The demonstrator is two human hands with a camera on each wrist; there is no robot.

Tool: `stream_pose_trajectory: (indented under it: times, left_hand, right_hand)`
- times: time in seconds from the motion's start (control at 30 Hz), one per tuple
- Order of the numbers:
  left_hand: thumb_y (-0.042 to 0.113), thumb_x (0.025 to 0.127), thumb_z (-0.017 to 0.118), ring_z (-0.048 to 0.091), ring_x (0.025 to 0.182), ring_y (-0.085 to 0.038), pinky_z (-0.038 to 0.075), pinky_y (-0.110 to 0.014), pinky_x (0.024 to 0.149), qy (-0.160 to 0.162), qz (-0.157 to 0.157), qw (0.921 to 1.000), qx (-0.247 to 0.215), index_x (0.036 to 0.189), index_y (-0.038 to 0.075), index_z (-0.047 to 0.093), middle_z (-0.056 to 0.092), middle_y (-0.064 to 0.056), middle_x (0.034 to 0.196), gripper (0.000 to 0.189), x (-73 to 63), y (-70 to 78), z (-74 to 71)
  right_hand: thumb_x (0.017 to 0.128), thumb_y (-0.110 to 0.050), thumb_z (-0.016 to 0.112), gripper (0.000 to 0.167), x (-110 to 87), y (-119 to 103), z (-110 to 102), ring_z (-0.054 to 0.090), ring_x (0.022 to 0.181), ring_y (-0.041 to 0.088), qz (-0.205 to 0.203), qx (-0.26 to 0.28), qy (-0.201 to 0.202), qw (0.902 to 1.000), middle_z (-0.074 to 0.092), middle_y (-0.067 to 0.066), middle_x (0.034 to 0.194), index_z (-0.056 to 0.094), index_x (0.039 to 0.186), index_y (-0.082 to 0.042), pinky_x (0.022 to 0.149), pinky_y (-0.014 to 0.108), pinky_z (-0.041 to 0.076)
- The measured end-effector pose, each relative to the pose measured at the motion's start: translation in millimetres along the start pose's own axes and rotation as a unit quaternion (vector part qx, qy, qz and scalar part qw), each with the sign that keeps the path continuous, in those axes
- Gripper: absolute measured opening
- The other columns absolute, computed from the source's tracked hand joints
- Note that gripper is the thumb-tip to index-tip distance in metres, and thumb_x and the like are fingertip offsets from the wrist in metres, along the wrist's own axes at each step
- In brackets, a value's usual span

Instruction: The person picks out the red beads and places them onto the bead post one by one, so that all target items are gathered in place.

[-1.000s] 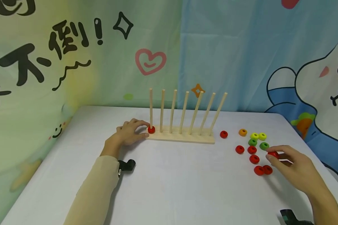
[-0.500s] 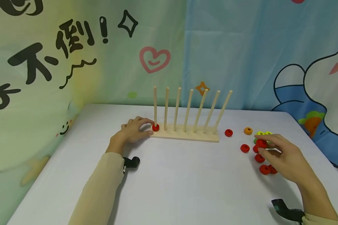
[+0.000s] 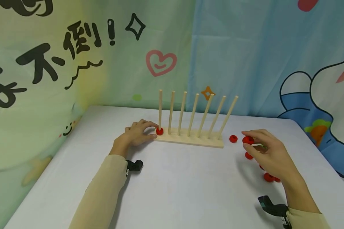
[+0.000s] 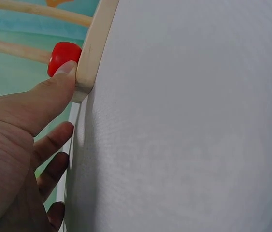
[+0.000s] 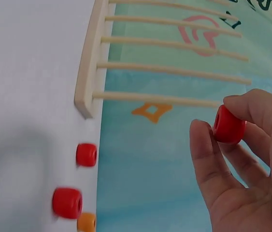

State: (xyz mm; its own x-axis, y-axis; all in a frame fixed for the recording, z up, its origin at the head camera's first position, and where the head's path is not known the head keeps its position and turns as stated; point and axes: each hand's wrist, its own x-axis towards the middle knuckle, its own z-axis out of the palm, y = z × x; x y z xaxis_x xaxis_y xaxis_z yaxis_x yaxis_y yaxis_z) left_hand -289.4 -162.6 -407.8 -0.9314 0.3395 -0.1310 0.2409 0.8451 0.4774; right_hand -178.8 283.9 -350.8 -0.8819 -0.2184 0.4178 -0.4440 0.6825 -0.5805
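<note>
White table (image 3: 189, 190), printed backdrop (image 3: 232, 47), seven-peg wooden stand (image 3: 184, 140)

Left hand (image 3: 136, 133): pinching stand's left end, beside threaded red bead (image 3: 159, 131). Right hand (image 3: 270, 155): pinching raised red bead (image 3: 247, 140), right of stand. Loose red bead (image 3: 233, 138): on table, between stand and right hand.

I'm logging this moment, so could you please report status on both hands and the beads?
Left hand holding end of pegboard. Right hand pinching raised red bead. Loose red bead on table between right hand and pegboard.

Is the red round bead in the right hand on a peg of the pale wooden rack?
No, the right hand holds the red round bead apart from the pale wooden rack, to its right.
</note>
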Motion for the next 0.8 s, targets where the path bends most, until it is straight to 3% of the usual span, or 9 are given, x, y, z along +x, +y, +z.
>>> stream_pose_trajectory:
  times: [0.3, 0.5, 0.67, 0.8]
  left_hand:
    - [0.053, 0.094, 0.059, 0.034, 0.131, -0.036, 0.027, -0.060, 0.095, 0.002, -0.001, 1.0000, 0.000, 0.141, 0.041, 0.048, 0.036, -0.006, 0.151, 0.049, 0.2, -2.6, -1.2]
    - [0.053, 0.094, 0.059, 0.035, 0.131, -0.035, 0.028, -0.059, 0.094, 0.002, 0.002, 1.0000, -0.002, 0.140, 0.040, 0.048, 0.036, -0.005, 0.151, 0.049, 0.6, -0.5, 0.6]
    - [0.053, 0.094, 0.059, 0.035, 0.131, -0.036, 0.027, -0.060, 0.095, -0.002, 0.001, 1.0000, -0.002, 0.140, 0.041, 0.049, 0.036, -0.006, 0.150, 0.049, -0.1, 1.1, -0.3]
    - [0.053, 0.094, 0.059, 0.035, 0.131, -0.036, 0.026, -0.061, 0.096, -0.004, 0.001, 1.0000, -0.001, 0.140, 0.041, 0.048, 0.036, -0.006, 0.151, 0.049, 0.5, 0.9, -1.1]
  right_hand:
    - [0.090, 0.002, 0.069, 0.034, 22.5, -21, 15, 0.060, 0.085, 0.008, -0.029, 0.051, -0.021, 0.9981, 0.062, 0.004, 0.111, 0.062, 0.121, -0.010, 0.071, 0.014, 0.051]
    - [0.089, 0.002, 0.070, 0.030, 32.6, -36, 25, 0.058, 0.089, 0.015, -0.038, 0.071, -0.032, 0.9963, 0.061, 0.002, 0.111, 0.065, 0.116, -0.009, 0.078, 0.012, 0.050]
    - [0.087, 0.008, 0.069, 0.030, 38.2, -67, 28, 0.060, 0.088, 0.020, -0.056, 0.090, -0.042, 0.9935, 0.061, 0.010, 0.108, 0.064, 0.115, -0.001, 0.077, 0.015, 0.052]
    - [0.086, 0.011, 0.067, 0.033, 42.4, -78, 31, 0.063, 0.091, 0.024, -0.062, 0.102, -0.055, 0.9914, 0.060, 0.011, 0.110, 0.064, 0.117, 0.000, 0.079, 0.016, 0.052]
